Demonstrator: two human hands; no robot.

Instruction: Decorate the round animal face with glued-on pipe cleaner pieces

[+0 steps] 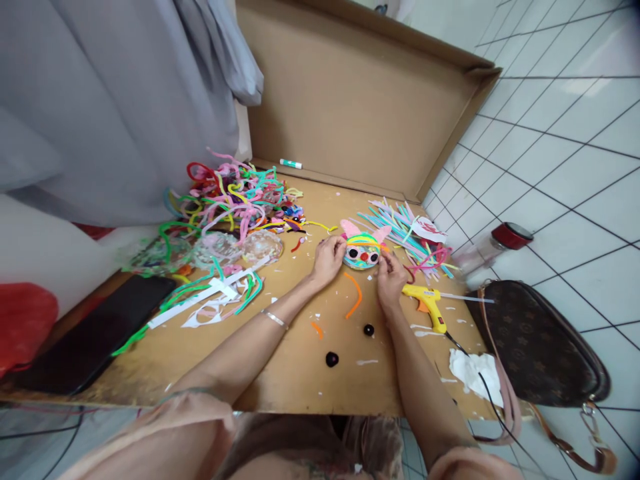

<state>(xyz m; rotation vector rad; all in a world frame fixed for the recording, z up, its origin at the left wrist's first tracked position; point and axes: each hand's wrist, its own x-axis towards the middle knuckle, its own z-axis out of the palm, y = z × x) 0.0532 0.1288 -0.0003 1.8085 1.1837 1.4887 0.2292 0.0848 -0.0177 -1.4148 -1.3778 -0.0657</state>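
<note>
A round animal-face craft (362, 251) with pink ears, black button-like eyes, a red nose and bands of coloured pipe cleaner is held between my hands above the table. My left hand (330, 258) is closed, its fingertips pinching the left edge. At the right edge, my right hand (391, 275) is closed with thumb and finger on the face, near the end of an orange strip across it. Just below lies a curved orange pipe cleaner piece (356, 295), with a shorter orange piece (317, 330) nearer me. Two black round pieces, one here (369, 330), rest close by.
A yellow glue gun (430, 307) lies right of my right hand, beside a brown handbag (540, 343) and a red-lidded bottle (510, 237). Tangled pipe cleaners (240, 200) heap at back left; straight ones (395, 223) lie back right. A black phone (100, 333) is front left.
</note>
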